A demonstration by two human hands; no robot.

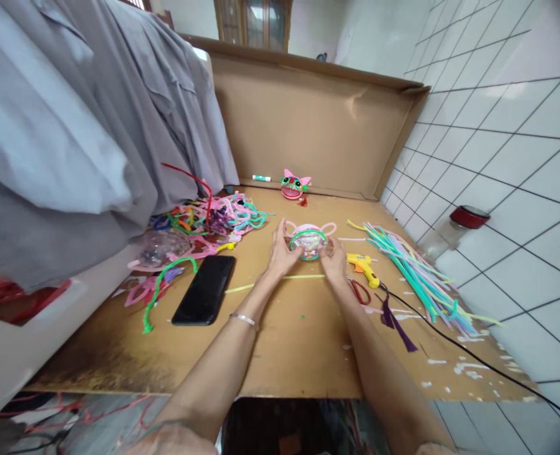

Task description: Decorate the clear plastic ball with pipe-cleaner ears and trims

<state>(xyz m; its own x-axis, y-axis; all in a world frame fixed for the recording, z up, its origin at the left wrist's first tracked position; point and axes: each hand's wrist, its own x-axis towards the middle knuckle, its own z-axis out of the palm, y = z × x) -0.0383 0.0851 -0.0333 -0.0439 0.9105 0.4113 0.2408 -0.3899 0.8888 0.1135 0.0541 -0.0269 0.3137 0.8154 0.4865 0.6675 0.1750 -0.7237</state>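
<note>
Two bare hands meet on one small clear dome [308, 243] trimmed with a green pipe-cleaner ring and two pink ears, which sits on the cardboard worktop [280, 341]. The left hand [280, 251] cups the dome's left side with its fingers [287, 235] curled up along the rim, and the right hand [334, 260] presses in from the right, its fingertips [325, 249] closed on the lower edge, so the dome is gripped between both hands. Both forearms stretch forward from the near edge and converge at the wrists; the left wrist carries one thin silver bracelet [243, 320]. Just right of the right-hand fingers lie one yellow glue gun [364, 266] and one pair of red-handled scissors [358, 291]. Farther right is one loose bundle of pastel pipe cleaners [413, 272]. Left of the left-hand fingers lies one black phone [205, 289], and beyond it one tangled heap of coloured pipe cleaners [213, 218]. Well past the fingertips, against the cardboard back wall, stand one finished pink figure [294, 184] and one green-capped marker [261, 178].
</note>
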